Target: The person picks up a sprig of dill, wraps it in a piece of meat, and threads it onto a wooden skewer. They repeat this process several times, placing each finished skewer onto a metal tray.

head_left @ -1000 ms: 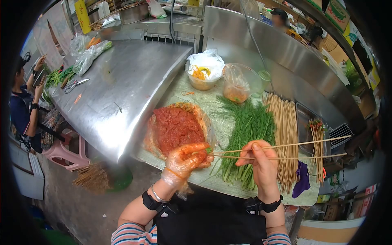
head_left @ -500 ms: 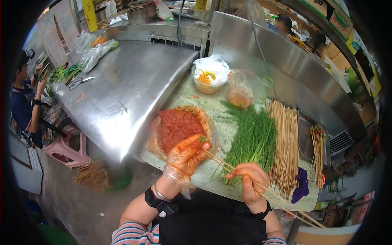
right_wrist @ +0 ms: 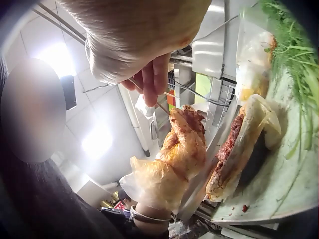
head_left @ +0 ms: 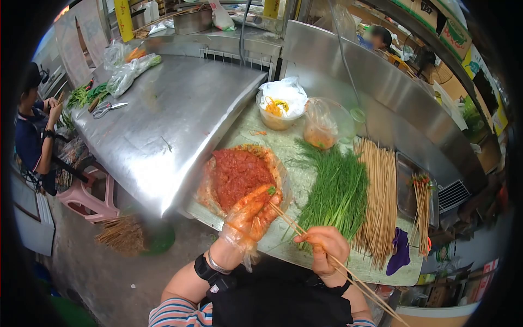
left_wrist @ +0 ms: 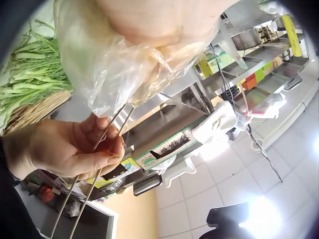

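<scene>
My left hand [head_left: 247, 217], in a clear plastic glove smeared red, curls round the tips of two thin skewers [head_left: 286, 218] and a bit of green and red food [head_left: 271, 191]. My bare right hand [head_left: 326, 252] pinches the skewers farther down, their ends pointing to the lower right. Behind the left hand lies red minced meat [head_left: 239, 173] in a plastic-lined bowl. In the right wrist view the gloved hand [right_wrist: 174, 154] is closed round the skewer tips. The left wrist view shows the right hand's [left_wrist: 75, 149] thumb and fingers on both skewers.
Green dill-like stalks [head_left: 333, 191] and a pile of bare skewers [head_left: 377, 196] lie right of the bowl. Filled skewers [head_left: 421, 201] rest by a metal tray [head_left: 406, 185]. Scissors [head_left: 109, 108] lie on the steel table [head_left: 163, 109]; a person [head_left: 38, 131] is at far left.
The skewers have swung from pointing right to pointing lower right. My right hand has moved down and left, nearer the left hand, which has turned and closed over the tips.
</scene>
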`<state>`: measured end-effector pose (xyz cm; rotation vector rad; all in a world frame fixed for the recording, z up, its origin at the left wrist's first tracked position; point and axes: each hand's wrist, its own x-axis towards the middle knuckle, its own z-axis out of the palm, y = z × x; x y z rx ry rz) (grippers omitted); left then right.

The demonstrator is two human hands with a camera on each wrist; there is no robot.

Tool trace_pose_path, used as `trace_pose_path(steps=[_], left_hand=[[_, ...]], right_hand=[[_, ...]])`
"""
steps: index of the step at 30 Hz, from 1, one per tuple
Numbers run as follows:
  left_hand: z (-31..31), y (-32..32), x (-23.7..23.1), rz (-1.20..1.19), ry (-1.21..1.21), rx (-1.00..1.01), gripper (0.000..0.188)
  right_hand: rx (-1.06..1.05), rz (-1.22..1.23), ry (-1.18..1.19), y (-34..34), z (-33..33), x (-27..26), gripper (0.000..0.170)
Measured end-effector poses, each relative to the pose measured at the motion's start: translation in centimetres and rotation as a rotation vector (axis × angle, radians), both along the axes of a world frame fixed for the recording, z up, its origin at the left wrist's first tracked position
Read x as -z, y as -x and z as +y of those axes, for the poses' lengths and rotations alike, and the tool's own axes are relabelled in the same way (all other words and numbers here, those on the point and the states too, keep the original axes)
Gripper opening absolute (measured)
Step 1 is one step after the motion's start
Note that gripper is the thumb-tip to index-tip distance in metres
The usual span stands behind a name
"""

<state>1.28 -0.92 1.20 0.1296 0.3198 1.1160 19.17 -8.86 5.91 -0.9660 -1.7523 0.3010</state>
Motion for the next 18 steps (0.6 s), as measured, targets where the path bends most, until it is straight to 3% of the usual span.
trace_pose_path(steps=[8,11,15,18], left_hand=[[0.2,-0.1,0.6,-0.077,-0.018,0.008,0.036],[0.2,0.0,0.7,-0.125,-0.001,-0.013,0.04],[0.2,0.0,0.7,-0.141,0.03,0.003,0.041],[0.0,-0.4,-0.5,-0.099,0.036,-0.014,0.031]], right_hand=[[-0.015,-0.073,0.013,-0.4,-0.2,-0.2,0.024],[0.013,0.103,0.057,-0.9,-1.2,-0.1,0.025],[0.007,0.144,0.154,-0.4,-1.0,-0.8,0.026],[0.008,0.134,0.139,-0.3,-0.8,-0.2,0.026]])
